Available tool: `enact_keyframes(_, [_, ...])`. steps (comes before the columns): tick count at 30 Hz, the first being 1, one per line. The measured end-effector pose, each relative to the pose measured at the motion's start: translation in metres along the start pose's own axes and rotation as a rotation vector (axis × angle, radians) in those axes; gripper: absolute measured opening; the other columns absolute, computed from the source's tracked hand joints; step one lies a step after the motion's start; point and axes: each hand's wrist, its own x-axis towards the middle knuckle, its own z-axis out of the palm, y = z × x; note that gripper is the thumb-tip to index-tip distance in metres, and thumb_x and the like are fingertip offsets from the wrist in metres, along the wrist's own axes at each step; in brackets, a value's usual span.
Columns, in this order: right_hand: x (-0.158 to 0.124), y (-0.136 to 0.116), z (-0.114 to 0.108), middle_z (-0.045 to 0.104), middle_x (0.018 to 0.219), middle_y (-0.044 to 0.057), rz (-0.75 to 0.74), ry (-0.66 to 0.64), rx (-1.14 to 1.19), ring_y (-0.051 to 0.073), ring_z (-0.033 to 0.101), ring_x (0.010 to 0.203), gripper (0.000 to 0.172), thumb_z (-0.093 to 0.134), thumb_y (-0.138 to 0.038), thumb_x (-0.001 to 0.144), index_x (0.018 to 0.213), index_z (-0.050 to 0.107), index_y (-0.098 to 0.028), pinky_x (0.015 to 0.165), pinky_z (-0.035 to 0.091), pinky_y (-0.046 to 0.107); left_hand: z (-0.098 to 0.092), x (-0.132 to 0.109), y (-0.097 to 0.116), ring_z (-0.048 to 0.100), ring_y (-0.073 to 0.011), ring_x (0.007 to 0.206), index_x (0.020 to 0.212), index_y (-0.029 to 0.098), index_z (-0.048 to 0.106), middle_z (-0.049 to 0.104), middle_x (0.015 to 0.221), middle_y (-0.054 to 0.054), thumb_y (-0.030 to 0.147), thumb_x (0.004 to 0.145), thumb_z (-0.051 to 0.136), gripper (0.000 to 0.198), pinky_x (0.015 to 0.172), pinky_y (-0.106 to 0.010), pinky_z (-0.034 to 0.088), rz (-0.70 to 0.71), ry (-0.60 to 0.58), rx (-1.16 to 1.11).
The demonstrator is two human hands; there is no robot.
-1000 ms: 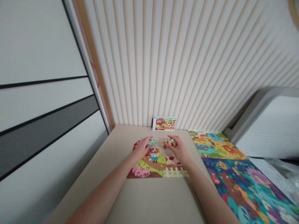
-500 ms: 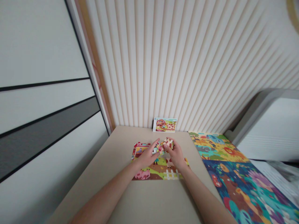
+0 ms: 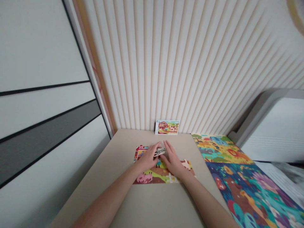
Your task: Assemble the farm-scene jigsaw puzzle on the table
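Above a partly assembled farm puzzle on the beige table, my left hand is wrapped round a stack of puzzle pieces, whose pale edges face me. My right hand is at the right side of the stack, its fingers stretched out and its thumb near the pieces. The puzzle shows a red barn, a pink pig and a white fence; my hands hide its middle. A picture card with the farm scene stands upright behind my hands, against the pleated wall.
To the right lie a yellow animal puzzle and a dark blue animal puzzle. Farther right are a grey-white case and clear plastic. A white panelled surface with black strips rises at the left.
The pieces have gone from spread with printed faces showing to a stack seen edge-on. My right hand has moved slightly left, its fingers straighter and no longer wrapped round the pieces.
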Motion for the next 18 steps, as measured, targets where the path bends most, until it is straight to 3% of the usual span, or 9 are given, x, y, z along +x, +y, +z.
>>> enact_keyframes(2, [-0.001, 0.002, 0.001, 0.034, 0.16, 0.013, -0.051, -0.087, 0.067, 0.025, 0.034, 0.147, 0.078, 0.052, -0.027, 0.097, 0.162, 0.008, -0.025, 0.12, 0.031, 0.048, 0.0, 0.0, -0.005, 0.045, -0.0256, 0.138, 0.153, 0.024, 0.029, 0.048, 0.148, -0.012, 0.011, 0.08, 0.066, 0.083, 0.117, -0.046, 0.037, -0.02, 0.008, 0.014])
enact_keyframes(4, [0.0, 0.001, 0.001, 0.038, 0.158, 0.012, -0.086, -0.114, 0.103, 0.024, 0.037, 0.145, 0.077, 0.053, -0.024, 0.096, 0.162, 0.011, -0.025, 0.12, 0.032, 0.048, 0.0, 0.001, -0.009, 0.048, -0.0263, 0.135, 0.144, 0.023, 0.041, 0.053, 0.142, -0.012, 0.015, 0.078, 0.071, 0.074, 0.115, -0.045, 0.039, -0.048, 0.022, 0.017])
enact_keyframes(7, [0.001, -0.002, 0.0, 0.04, 0.156, 0.01, -0.069, -0.044, 0.119, 0.023, 0.038, 0.144, 0.069, 0.05, -0.024, 0.098, 0.16, 0.021, -0.028, 0.12, 0.033, 0.047, -0.004, 0.006, -0.01, 0.061, -0.0247, 0.116, 0.124, 0.023, 0.057, 0.065, 0.122, -0.008, 0.024, 0.082, 0.072, 0.045, 0.103, -0.041, 0.048, -0.133, 0.059, 0.013])
enact_keyframes(10, [0.002, -0.002, -0.003, 0.036, 0.158, 0.009, -0.036, -0.003, 0.086, 0.023, 0.036, 0.145, 0.065, 0.05, -0.026, 0.098, 0.159, 0.026, -0.029, 0.12, 0.032, 0.046, -0.017, 0.01, -0.017, 0.067, -0.023, 0.102, 0.118, 0.025, 0.059, 0.071, 0.11, -0.005, 0.037, 0.084, 0.072, 0.039, 0.091, -0.036, 0.052, -0.256, 0.165, -0.001])
enact_keyframes(15, [-0.001, 0.007, -0.003, 0.042, 0.154, 0.012, -0.031, -0.071, -0.032, 0.024, 0.041, 0.142, 0.055, 0.051, -0.028, 0.098, 0.152, 0.041, -0.027, 0.119, 0.035, 0.046, -0.052, 0.012, -0.06, 0.07, -0.0202, 0.094, 0.132, 0.024, 0.05, 0.072, 0.109, -0.006, 0.047, 0.091, 0.061, 0.048, 0.081, -0.031, 0.054, -0.492, 0.49, 0.007])
enact_keyframes(18, [-0.002, 0.009, -0.002, 0.047, 0.15, 0.013, -0.047, -0.108, -0.094, 0.025, 0.045, 0.138, 0.05, 0.051, -0.027, 0.097, 0.147, 0.049, -0.025, 0.116, 0.038, 0.046, -0.069, 0.018, -0.089, 0.069, -0.0208, 0.099, 0.13, 0.018, 0.05, 0.071, 0.113, -0.01, 0.045, 0.095, 0.051, 0.044, 0.086, -0.031, 0.053, -0.617, 0.537, 0.171])
